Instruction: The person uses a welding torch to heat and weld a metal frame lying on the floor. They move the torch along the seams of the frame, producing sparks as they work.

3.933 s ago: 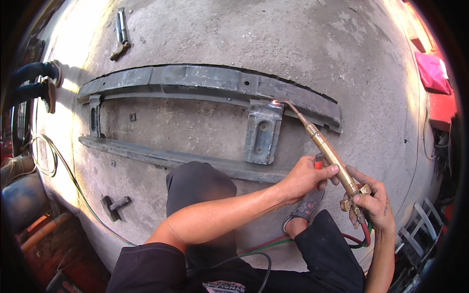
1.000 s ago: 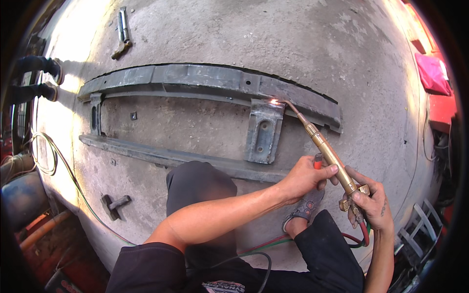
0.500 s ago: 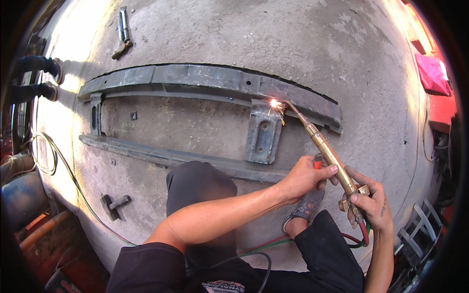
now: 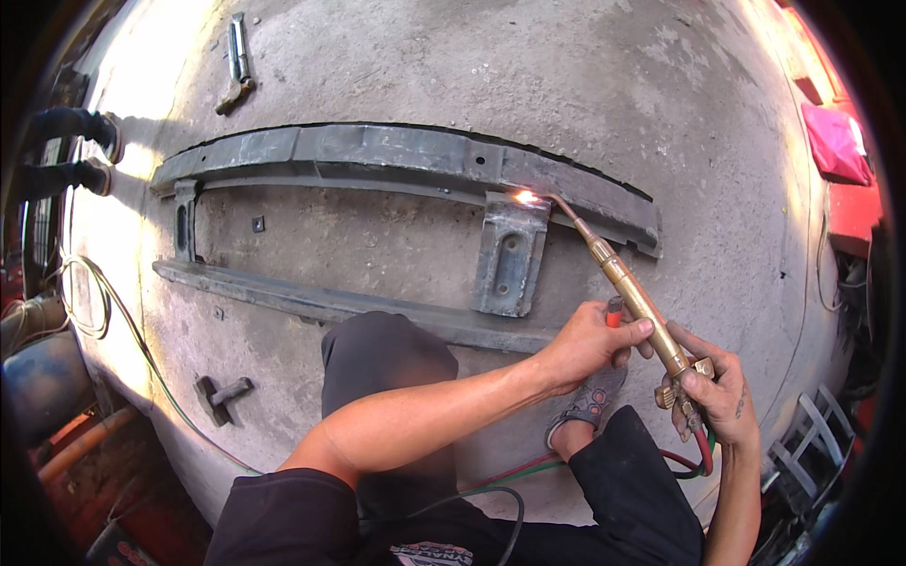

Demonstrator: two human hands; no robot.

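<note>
A grey metal frame [image 4: 396, 156] of two long rails and two cross brackets lies on the concrete floor. A brass gas torch [image 4: 634, 300] reaches from my hands to the right bracket [image 4: 510, 255], and its flame [image 4: 525, 197] burns at the bracket's upper corner where it meets the far rail. My left hand [image 4: 590, 344] steadies the torch barrel from below, with a red-tipped object between the fingers. My right hand [image 4: 714, 385] grips the torch's valve end, where red and green hoses [image 4: 703, 453] leave it.
I squat with my knee [image 4: 382, 354] just before the near rail [image 4: 311, 302] and a sandalled foot [image 4: 590, 406] under the torch. A small metal T-piece [image 4: 219, 396] lies at lower left, another metal part [image 4: 236, 61] at top. Hoses [image 4: 80, 297] and dark cylinders [image 4: 66, 151] line the left edge; red objects [image 4: 835, 141] sit right.
The torch tip has shifted slightly along the bracket's top corner and the flame spot glows brighter. Both hands keep the same hold.
</note>
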